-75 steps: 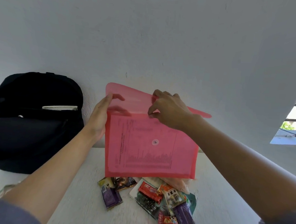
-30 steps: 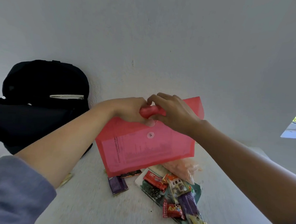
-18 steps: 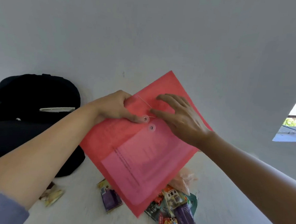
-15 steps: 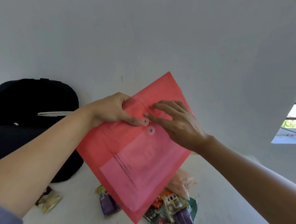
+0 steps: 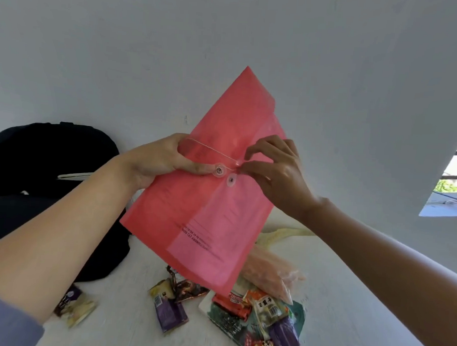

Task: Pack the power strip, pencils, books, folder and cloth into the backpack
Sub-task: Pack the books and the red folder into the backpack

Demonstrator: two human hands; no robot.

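while left hand (image 5: 156, 163) grips folder (image 5: 210, 198), right hand (image 5: 277, 175) pinches string (image 5: 212, 152)

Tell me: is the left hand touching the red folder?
Touching. The head view shows the left hand gripping the red folder, its thumb flat on the front beside a clear button.

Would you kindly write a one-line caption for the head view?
The left hand holds a red folder over snack packets while the right hand pinches its closure string, beside a black backpack.
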